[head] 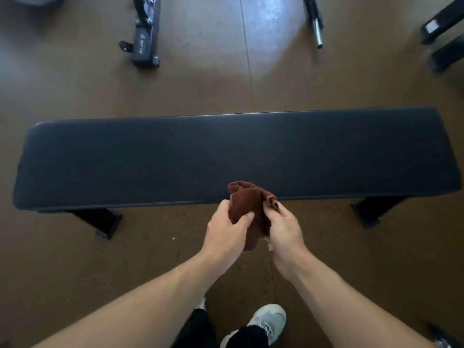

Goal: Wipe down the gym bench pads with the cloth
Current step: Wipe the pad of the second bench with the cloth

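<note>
Both grips, left hand point(227, 231) and right hand point(285, 231), pinch the bunched brown cloth point(251, 208) just above the bench pad point(226, 156) near edge; soft, light, floppy, likely best wadded into the palm.

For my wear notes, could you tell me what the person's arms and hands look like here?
Both forearms are bare, with no sleeves in view. The left hand and the right hand wear no gloves, and no watch, ring or wristband shows on either.
</note>
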The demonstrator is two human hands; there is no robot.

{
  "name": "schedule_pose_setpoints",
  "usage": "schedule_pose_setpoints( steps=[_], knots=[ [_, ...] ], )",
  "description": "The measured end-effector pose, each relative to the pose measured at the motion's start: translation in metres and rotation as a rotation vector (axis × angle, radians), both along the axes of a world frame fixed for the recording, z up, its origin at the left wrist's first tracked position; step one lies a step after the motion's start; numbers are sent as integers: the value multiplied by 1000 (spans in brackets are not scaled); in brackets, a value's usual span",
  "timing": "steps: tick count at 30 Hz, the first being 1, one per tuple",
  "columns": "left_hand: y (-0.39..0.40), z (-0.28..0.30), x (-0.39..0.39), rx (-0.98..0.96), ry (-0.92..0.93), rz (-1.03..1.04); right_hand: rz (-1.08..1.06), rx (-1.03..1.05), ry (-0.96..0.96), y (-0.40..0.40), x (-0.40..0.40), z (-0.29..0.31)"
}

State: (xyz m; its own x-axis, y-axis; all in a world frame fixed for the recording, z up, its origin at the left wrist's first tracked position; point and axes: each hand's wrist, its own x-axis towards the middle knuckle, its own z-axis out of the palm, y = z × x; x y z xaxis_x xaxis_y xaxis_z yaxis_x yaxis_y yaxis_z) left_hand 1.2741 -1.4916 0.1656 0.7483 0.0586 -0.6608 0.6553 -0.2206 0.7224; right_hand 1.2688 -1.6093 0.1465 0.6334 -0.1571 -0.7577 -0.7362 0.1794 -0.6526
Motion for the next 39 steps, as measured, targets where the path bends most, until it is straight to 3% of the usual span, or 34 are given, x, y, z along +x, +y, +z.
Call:
schedule_pose_setpoints(
  steps=[6,10,18,24,29,31,33,35,39],
  knots=[
    [89,-7,-7,282,-97,330,38,-440,-48,62,14,-9],
    [167,-17,-7,411,-86,471,4,-540,-139,95,34,0],
    [307,-13,4,474,-85,345,170,-550,-283,198,65,15],
    [388,-12,4,432,-11,504,468,-495,-504,322,135,50],
    [433,-30,7,189,63,687,722,-577,-751,428,165,61],
    [444,-37,15,33,115,721,951,-690,-836,458,154,49],
    [454,-46,17,-51,214,694,1268,-768,-721,479,135,25],
    [469,-57,13,83,293,633,1477,-769,-534,489,117,-6],
    [509,-70,10,559,219,529,1722,-860,-703,497,101,-69]
  ],
)
